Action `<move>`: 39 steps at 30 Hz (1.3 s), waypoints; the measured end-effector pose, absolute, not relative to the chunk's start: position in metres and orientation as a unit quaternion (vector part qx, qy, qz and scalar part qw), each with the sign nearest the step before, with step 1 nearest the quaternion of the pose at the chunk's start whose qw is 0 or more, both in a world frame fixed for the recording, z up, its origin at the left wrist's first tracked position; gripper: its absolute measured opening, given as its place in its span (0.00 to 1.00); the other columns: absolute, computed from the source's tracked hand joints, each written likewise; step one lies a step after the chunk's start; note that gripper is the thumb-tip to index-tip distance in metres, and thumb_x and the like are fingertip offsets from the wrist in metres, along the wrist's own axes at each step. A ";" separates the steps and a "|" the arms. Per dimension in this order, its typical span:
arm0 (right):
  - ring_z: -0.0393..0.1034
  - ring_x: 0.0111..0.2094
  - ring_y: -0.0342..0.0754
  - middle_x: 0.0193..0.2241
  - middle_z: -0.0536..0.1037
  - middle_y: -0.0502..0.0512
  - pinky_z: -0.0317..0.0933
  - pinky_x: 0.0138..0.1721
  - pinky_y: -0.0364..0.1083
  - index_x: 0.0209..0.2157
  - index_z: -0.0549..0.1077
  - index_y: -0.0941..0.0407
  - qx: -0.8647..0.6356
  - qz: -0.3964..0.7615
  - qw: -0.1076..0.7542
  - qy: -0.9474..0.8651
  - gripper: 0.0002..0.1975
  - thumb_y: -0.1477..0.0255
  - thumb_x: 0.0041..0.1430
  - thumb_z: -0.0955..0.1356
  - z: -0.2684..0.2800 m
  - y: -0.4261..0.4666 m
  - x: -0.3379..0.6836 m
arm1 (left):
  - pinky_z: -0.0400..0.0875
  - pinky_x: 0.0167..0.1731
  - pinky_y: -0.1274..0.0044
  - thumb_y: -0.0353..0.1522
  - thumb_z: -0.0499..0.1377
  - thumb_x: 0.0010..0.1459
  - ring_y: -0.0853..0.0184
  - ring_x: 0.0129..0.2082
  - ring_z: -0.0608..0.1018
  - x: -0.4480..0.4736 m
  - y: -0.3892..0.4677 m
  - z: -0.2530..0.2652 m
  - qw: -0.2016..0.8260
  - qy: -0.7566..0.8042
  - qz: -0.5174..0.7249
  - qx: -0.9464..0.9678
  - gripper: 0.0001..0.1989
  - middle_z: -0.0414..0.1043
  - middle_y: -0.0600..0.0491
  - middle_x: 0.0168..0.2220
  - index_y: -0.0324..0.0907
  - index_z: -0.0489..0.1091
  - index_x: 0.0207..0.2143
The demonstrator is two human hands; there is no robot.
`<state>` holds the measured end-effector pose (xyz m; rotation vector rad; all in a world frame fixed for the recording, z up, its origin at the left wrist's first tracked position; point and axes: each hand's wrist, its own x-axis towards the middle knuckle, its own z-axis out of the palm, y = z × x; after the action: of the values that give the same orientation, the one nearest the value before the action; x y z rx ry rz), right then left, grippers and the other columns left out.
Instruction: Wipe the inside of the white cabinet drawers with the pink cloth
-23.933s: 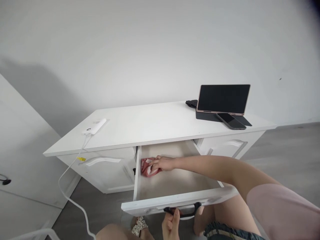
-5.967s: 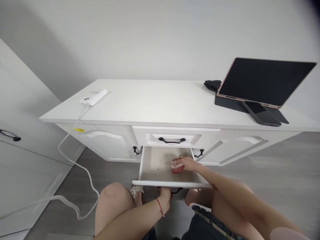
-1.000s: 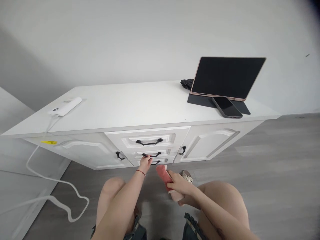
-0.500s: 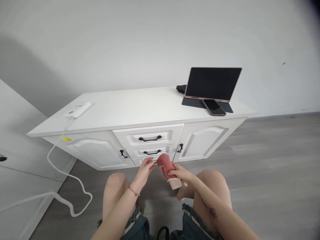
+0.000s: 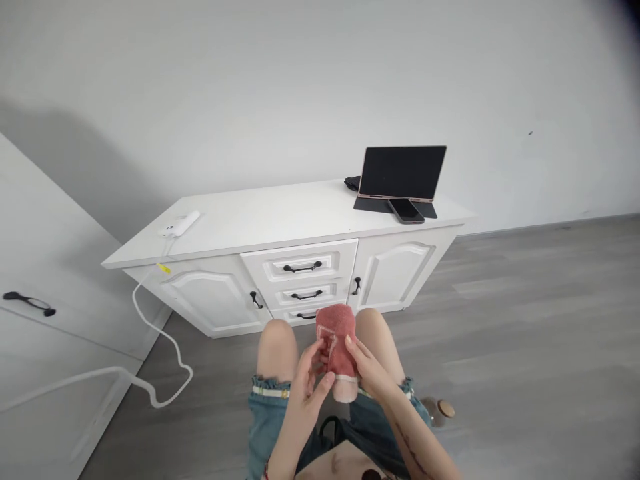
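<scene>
A rolled towel [image 5: 337, 328], fuzzy and red with white lines and a pale pink lower end, is held between my hands above my lap. My right hand [image 5: 369, 367] grips its right side, thumb on the front and the other fingers out of sight behind. Against the left side, my left hand [image 5: 309, 381] has its fingers curled at the cloth and its thumb at the pale band near the bottom. Behind the towel are the black drawer handles [image 5: 303, 267] of a white cabinet [image 5: 240, 227].
On the cabinet top, a tablet [image 5: 403, 172] stands on a dark folding cover with a phone [image 5: 407, 211] in front. A white power strip [image 5: 181, 224] trails its cord [image 5: 175, 347] down to the left. A jar with a wooden-looking lid [image 5: 446, 409] is on the floor, lower right.
My left hand has come over from beside the towel onto its left side. The towel has moved closer to my body and turned more upright. The camera view has shifted, and the jar now shows.
</scene>
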<state>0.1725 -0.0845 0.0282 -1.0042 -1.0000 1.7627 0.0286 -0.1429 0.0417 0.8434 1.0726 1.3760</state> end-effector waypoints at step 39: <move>0.68 0.42 0.52 0.40 0.73 0.55 0.64 0.46 0.52 0.55 0.63 0.56 -0.458 0.517 0.347 -0.634 0.32 0.66 0.48 0.72 0.035 -0.120 0.162 | 0.68 0.55 0.70 0.36 0.60 0.57 0.58 0.55 0.73 0.027 -0.157 0.036 0.662 0.325 0.675 -0.010 0.15 0.76 0.50 0.52 0.49 0.75 0.47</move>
<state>0.1623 -0.1203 0.0346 -1.1870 -1.6459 1.3421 0.0275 -0.1574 0.0363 -0.0225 0.7350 1.5272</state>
